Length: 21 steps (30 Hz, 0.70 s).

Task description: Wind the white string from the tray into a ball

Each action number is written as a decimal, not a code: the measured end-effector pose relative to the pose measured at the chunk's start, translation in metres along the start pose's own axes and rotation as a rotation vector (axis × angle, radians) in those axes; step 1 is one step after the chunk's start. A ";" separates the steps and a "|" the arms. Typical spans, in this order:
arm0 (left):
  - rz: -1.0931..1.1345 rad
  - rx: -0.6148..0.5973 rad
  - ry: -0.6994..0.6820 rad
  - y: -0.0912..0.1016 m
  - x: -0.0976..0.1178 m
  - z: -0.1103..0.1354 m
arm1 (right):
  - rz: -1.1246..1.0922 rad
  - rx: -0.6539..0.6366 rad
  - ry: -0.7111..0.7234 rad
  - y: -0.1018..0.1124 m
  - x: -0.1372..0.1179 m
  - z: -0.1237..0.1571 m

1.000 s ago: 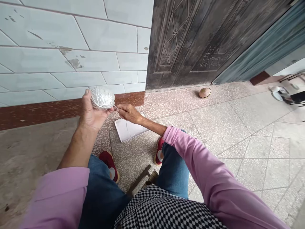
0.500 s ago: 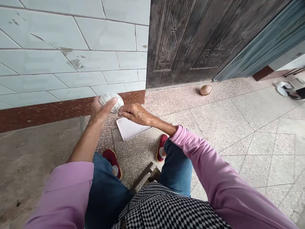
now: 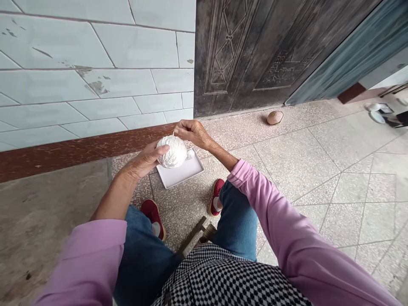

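Lower now than a second ago, the white bundle (image 3: 174, 153) has come down from in front of the wall tiles (image 3: 95, 85) to hang just above the white tray (image 3: 186, 173) on the floor (image 3: 302, 170), and it shows as a round, crinkled white lump rather than the clear, open, bowl-like shape it had then. It sits in the left hand (image 3: 146, 160), which cups it from the near side with the thumb laid across the top, probably to keep it from turning. The right hand (image 3: 191, 131) has risen above it, fingertips pressed together in a pinch at its upper edge. Whether they grip a thin strand or a fold of the bundle itself is too fine to make out. A small white tail sticks out on the bundle's right side, over the tray. The tray lies flat between the two red shoes (image 3: 153, 216) and the red skirting of the wall, right under the hands, so it would likely catch anything that drops. Part of the tray is covered by the bundle, and nothing can be seen on its bare part. Pink sleeves (image 3: 280, 238), blue jeans and a black-and-white checked cloth (image 3: 229, 280) fill the bottom edge, with a wooden piece (image 3: 194, 236) between the knees – mostly hidden. A small round thing (image 3: 274, 117) rests by the dark door (image 3: 248, 51), well apart; blurred items at the far right are cut off.
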<state>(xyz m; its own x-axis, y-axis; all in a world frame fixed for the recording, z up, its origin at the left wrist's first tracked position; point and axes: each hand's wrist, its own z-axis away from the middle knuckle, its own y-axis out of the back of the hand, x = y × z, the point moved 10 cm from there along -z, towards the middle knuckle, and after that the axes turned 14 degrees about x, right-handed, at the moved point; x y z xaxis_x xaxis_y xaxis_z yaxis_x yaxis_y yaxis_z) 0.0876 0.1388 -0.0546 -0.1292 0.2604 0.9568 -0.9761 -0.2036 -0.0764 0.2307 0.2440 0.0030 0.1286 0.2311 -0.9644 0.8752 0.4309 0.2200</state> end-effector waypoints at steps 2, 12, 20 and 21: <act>-0.010 -0.028 -0.009 0.000 0.003 0.000 | -0.038 0.013 -0.011 -0.005 0.003 -0.001; 0.274 0.102 -0.113 0.011 0.037 0.007 | -0.250 -0.019 -0.191 -0.036 0.030 -0.009; 0.256 0.149 -0.167 0.030 0.032 -0.001 | -0.157 -0.044 -0.170 -0.054 0.050 -0.005; 0.221 0.158 -0.157 0.032 0.029 -0.002 | -0.140 -0.036 -0.196 -0.054 0.054 -0.004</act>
<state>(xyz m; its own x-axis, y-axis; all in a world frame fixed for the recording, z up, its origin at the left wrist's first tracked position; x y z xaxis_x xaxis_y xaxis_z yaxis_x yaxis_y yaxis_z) 0.0523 0.1415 -0.0296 -0.2944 0.0475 0.9545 -0.8864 -0.3868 -0.2542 0.1887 0.2366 -0.0600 0.0985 -0.0049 -0.9951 0.8739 0.4788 0.0841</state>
